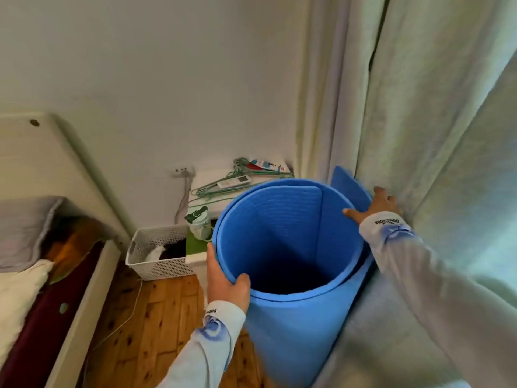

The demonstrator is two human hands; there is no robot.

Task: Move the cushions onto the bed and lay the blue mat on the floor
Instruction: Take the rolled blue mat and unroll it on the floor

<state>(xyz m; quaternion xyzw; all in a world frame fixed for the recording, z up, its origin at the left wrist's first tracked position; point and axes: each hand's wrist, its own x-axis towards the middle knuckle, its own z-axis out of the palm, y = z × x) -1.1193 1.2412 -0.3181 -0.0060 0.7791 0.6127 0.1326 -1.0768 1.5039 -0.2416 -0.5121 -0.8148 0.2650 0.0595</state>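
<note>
The blue mat [291,317] stands upright as a loose, wide roll against the pale curtain, and I look down into its hollow. My left hand [226,284] grips the roll's near left rim, thumb inside. My right hand [375,207] presses on the far right rim, where the mat's loose end sticks up beside the curtain. The bed [70,317] runs along the left edge, with a grey pillow [25,228] and a cream cushion [19,292] lying on it.
A pale curtain [419,121] hangs right behind the mat. A white bedside table [207,189] with green hangers and a remote stands behind the roll. A white laundry basket [156,253] sits on the wooden floor [156,331], where a white cable trails.
</note>
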